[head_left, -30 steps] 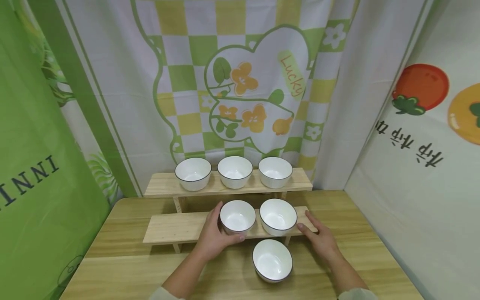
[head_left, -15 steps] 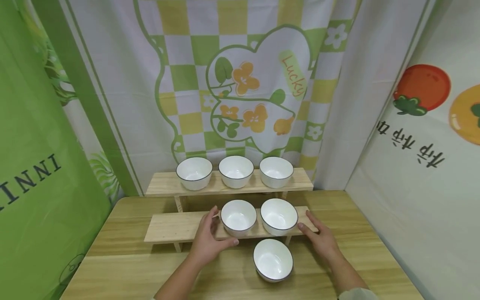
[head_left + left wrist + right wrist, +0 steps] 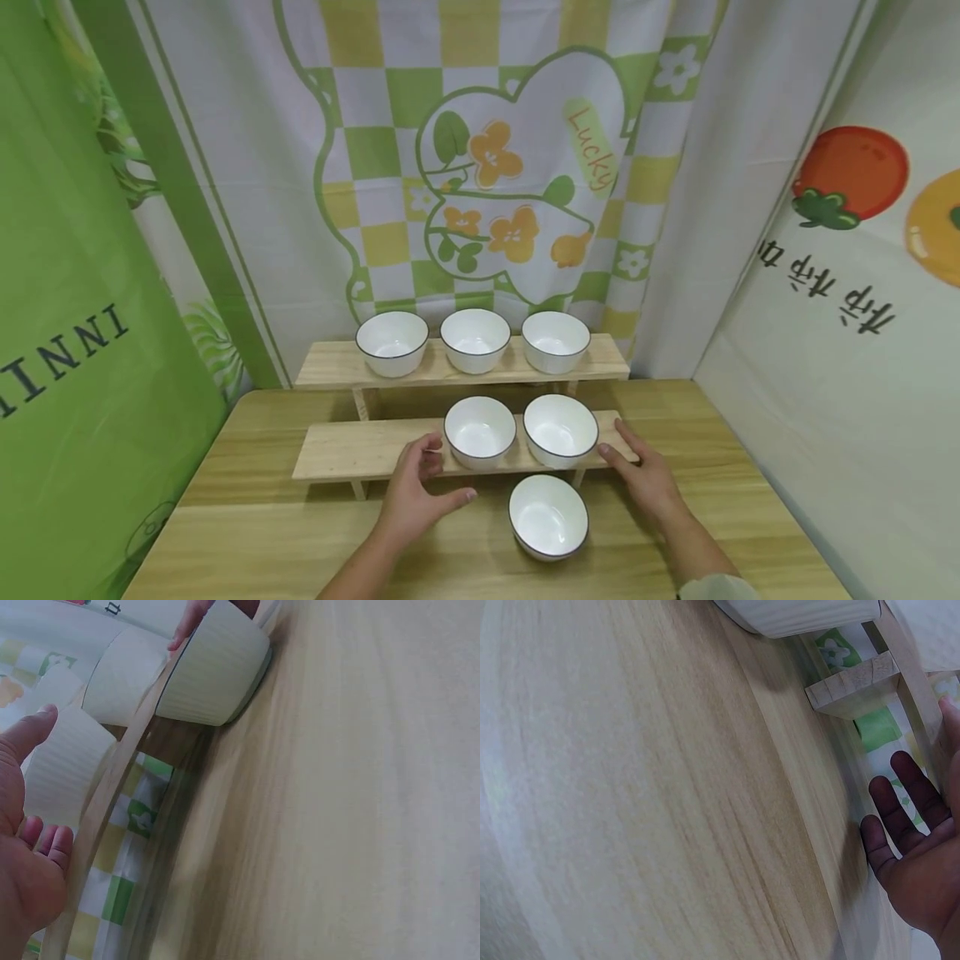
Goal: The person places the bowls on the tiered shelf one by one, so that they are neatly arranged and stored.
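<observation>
Two white bowls with dark rims, a left one (image 3: 480, 432) and a right one (image 3: 561, 430), stand side by side on the lower wooden shelf (image 3: 348, 450). My left hand (image 3: 412, 498) is apart from the left bowl, just to its lower left, with thumb and fingers spread and holding nothing. At the shelf's right end is my right hand (image 3: 648, 482), its thumb tip close beside the right bowl. In the right wrist view, this hand's (image 3: 922, 862) other fingers extend loosely by the shelf edge. Another white bowl (image 3: 548, 518) stands on the table in front.
Behind, a higher wooden shelf (image 3: 324, 364) carries three matching bowls, the middle one (image 3: 476, 342) among them. Both shelves stand on short legs on the wooden table (image 3: 247, 517). Printed curtains (image 3: 375, 150) enclose the back and sides.
My left hand has let go of the left bowl on the lower shelf and drawn back toward the lower left. The bowls stay in place, and my right hand has barely moved.
</observation>
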A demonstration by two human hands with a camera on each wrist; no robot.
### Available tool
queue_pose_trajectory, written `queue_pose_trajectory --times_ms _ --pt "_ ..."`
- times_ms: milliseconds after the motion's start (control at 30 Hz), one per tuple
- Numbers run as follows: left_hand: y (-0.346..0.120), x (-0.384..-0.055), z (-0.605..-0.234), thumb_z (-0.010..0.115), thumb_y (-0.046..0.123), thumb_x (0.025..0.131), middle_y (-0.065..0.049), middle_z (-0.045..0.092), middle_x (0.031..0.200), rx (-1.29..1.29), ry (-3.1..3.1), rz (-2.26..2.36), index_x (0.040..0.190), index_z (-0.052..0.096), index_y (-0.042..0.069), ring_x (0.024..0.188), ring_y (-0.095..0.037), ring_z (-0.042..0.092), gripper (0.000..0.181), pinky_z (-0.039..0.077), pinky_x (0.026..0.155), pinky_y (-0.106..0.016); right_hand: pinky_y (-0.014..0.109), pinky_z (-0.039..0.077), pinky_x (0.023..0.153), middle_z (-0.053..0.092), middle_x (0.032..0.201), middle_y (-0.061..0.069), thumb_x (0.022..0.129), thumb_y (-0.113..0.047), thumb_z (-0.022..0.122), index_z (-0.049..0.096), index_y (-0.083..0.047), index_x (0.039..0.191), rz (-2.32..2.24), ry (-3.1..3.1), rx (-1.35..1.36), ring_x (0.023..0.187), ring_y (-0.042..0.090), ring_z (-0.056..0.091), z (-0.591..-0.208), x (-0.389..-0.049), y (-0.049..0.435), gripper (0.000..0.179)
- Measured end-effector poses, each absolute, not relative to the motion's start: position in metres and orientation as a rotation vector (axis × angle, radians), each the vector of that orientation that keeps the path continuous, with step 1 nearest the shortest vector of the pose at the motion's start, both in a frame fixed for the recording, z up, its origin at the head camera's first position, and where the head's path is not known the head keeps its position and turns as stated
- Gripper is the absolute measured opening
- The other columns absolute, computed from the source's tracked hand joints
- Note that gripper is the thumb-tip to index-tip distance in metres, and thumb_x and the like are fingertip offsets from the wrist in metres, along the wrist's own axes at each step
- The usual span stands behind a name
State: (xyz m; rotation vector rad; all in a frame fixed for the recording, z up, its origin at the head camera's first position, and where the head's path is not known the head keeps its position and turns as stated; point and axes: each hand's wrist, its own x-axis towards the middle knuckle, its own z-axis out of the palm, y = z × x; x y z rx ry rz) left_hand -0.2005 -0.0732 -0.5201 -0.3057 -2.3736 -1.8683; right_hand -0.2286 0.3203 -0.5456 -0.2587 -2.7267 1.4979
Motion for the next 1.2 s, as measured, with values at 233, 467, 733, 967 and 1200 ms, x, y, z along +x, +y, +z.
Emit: queue_pose_trajectory --times_ms 233,467,733,967,1200 --pt "-0.070 -0.196 -0.526 0.100 0.028 0.068 -0.005 0.059 0.129 -0.312 -2.407 -1.879 0.141 0.051 0.012 0.115 -0.024 0.057 0.089 0.051 0.101 -0.037 0.061 0.018 0.123 0.025 0.167 0.024 0.094 -0.065 0.066 0.034 -0.025 0.163 1.518 -2.707 -0.265 0.154 0.046 0.021 -0.544 -0.228 0.319 0.086" --pt "-0.066 -0.192 -0.529 0.099 0.027 0.069 -0.013 0.059 0.125 -0.331 -2.408 -1.903 0.135 0.052 0.008 0.117 -0.035 0.058 0.083 0.052 0.102 -0.038 0.061 0.018 0.123 0.025 0.167 0.024 0.095 -0.064 0.065 0.034 -0.024 0.164 1.513 -2.710 -0.253 0.153 0.047 0.021 -0.543 -0.229 0.319 0.086" --pt "-0.058 -0.187 -0.536 0.100 0.025 0.067 -0.015 0.059 0.123 -0.408 -2.396 -1.909 0.131 0.054 0.006 0.115 -0.038 0.057 0.081 0.052 0.101 -0.034 0.061 0.016 0.124 0.024 0.167 0.024 0.094 -0.064 0.066 0.034 -0.025 0.164 1.537 -2.709 -0.266 0.154 0.047 0.019 -0.541 -0.227 0.318 0.086" --pt "-0.053 -0.186 -0.542 0.100 0.024 0.067 -0.018 0.058 0.126 -0.473 -2.407 -1.927 0.131 0.056 0.008 0.118 -0.035 0.055 0.079 0.051 0.102 -0.036 0.062 0.016 0.123 0.023 0.168 0.023 0.094 -0.066 0.065 0.033 -0.025 0.164 1.537 -2.715 -0.271 0.154 0.047 0.018 -0.539 -0.227 0.317 0.087" --pt "-0.045 -0.184 -0.546 0.099 0.021 0.069 -0.018 0.057 0.127 -0.496 -2.449 -1.944 0.132 0.055 0.005 0.120 -0.035 0.055 0.079 0.051 0.104 -0.040 0.061 0.017 0.124 0.024 0.168 0.022 0.095 -0.065 0.064 0.033 -0.024 0.164 1.526 -2.712 -0.264 0.154 0.046 0.019 -0.539 -0.226 0.317 0.086"
